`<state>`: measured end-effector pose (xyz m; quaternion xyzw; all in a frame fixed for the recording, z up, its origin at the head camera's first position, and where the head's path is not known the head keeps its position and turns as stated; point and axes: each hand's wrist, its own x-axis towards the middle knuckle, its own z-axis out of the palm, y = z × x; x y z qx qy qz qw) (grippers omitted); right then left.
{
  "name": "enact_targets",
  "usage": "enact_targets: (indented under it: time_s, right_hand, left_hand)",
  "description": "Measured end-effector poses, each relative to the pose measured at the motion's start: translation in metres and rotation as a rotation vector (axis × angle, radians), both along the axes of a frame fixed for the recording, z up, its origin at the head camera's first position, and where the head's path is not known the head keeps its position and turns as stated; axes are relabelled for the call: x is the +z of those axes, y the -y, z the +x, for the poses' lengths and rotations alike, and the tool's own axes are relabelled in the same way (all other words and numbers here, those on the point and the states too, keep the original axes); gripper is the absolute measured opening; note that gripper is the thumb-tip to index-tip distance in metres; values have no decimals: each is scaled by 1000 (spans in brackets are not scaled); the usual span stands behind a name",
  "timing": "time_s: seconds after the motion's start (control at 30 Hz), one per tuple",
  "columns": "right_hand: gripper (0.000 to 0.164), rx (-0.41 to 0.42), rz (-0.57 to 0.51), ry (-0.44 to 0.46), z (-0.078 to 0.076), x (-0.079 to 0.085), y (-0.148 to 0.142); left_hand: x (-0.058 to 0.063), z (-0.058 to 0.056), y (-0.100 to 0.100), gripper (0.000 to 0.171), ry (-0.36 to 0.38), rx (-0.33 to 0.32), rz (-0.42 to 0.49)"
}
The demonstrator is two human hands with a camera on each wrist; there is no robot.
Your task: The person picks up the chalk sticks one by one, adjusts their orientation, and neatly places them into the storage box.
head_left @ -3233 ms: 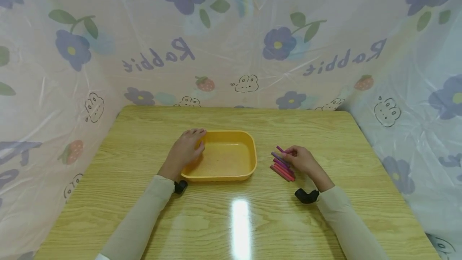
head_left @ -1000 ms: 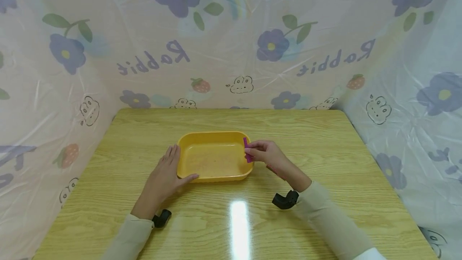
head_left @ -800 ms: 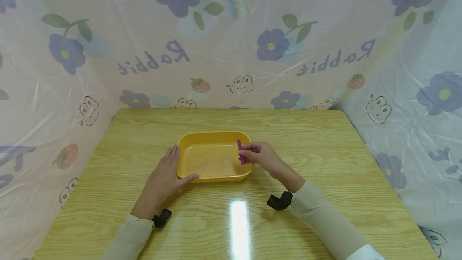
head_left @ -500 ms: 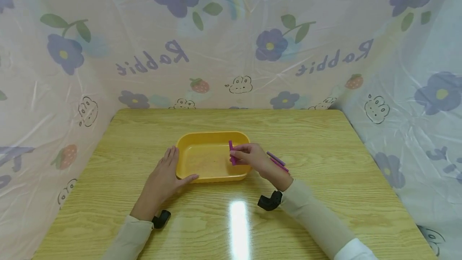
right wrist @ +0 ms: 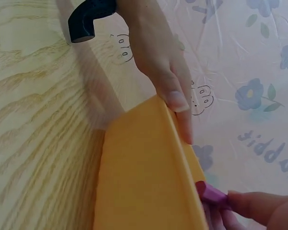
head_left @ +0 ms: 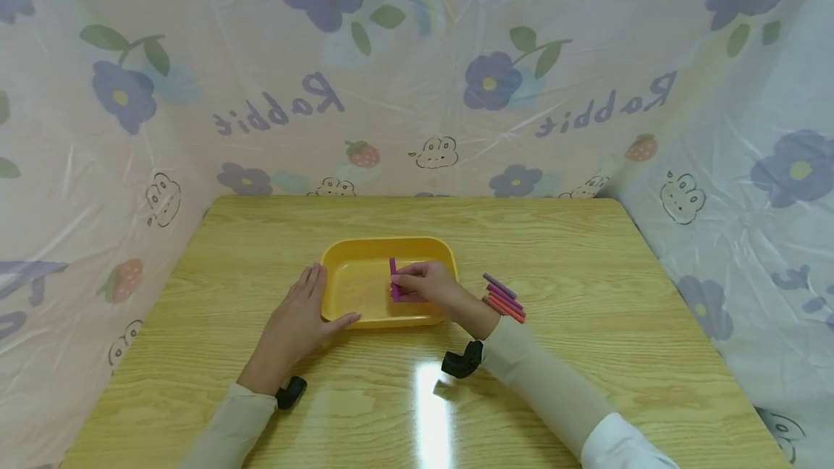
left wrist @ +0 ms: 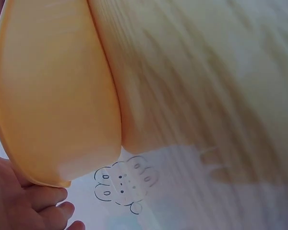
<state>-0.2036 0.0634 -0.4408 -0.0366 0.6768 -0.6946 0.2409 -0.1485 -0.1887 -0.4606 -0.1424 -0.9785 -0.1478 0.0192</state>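
Observation:
A yellow tray [head_left: 389, 323] rests on the table. My left hand [head_left: 293, 324] touches its left side, fingers along the left rim and thumb on the near rim. Some of those fingers [left wrist: 45, 208] show at the rim in the left wrist view. My right hand [head_left: 426, 284] is over the right half of the tray, pinching a purple crayon-like stick [head_left: 394, 266] between thumb and fingers. In the right wrist view the end of the purple stick [right wrist: 211, 194] shows just past the tray's rim. Another purple strip shows below the fingers in the head view.
Right of the tray lies a small row of coloured sticks [head_left: 502, 294], purple, pink, red and brown, partly behind the right wrist. A black curved piece is at each wrist, left [head_left: 291, 392] and right [head_left: 461, 360]. A printed curtain [head_left: 404, 78] encloses the table's back and sides.
My right hand has lifted the purple stick from the row on the right and carried it left, over the tray. The left hand has shifted back to the tray's near-left corner.

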Motion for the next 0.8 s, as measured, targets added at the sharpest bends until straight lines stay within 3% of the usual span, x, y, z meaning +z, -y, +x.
enact_targets:
  time_s: [0.27,0.53,0.8]
  right_hand:
    - [31,1,11,25,-5,-12,15]
    - [27,-2,-8,95,-11,-20,28]
    - [24,13,22,102,-16,-24,40]
  left_hand:
    - [3,0,-2,113,30,3,-10]
    - [3,-1,-1,114,24,-3,-23]
    - [3,0,-1,113,4,-24,-39]
